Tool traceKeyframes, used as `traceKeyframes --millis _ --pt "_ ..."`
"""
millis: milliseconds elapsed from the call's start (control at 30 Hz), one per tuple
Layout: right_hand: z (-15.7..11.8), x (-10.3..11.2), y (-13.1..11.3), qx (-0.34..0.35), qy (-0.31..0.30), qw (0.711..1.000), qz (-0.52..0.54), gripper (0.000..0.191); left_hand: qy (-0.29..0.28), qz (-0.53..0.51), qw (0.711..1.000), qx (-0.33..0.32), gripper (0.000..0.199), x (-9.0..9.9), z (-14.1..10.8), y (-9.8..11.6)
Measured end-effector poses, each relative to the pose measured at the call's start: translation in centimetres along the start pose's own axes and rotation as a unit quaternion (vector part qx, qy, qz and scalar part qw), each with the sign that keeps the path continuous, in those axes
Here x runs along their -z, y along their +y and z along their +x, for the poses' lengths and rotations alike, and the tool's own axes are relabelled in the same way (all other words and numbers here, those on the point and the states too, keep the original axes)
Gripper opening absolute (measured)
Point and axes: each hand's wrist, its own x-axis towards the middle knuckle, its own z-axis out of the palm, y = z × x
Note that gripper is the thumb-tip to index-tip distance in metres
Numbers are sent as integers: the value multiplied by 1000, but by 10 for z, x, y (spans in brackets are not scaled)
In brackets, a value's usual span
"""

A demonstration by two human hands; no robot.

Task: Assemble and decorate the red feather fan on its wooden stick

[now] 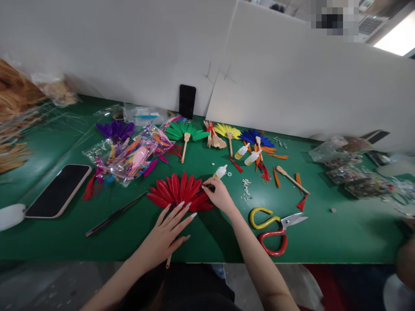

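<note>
A red feather fan [175, 190] lies spread on the green table in front of me, its wooden handle [168, 261] reaching past the near edge. My left hand [167, 233] rests flat over the fan's base with fingers spread, hiding where the feathers meet the handle. At the fan's right side my right hand [218, 194] pinches the edge of a red feather [202, 199] between thumb and finger. Just beyond that hand lies a small glue bottle [221, 171]. Dark tweezers [115, 215] lie left of the fan.
Scissors [275, 231] lie at the right, near small white beads [246, 188]. Behind stand purple [116, 130], green [186, 131], yellow [227, 131] and blue [256, 139] feather fans. Bagged feathers [138, 155] and a phone [58, 191] lie left; another phone [187, 101] leans on the partition.
</note>
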Motion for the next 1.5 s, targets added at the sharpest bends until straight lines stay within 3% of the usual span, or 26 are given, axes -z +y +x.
traceKeyframes --millis 767,1500 --pt "-1 4 -3 4 -46 999 8 16 7 19 1000 0 55 -3 -1 -1" --pt "0 3 0 22 -25 999 -10 13 15 13 1000 -5 54 -3 -1 0"
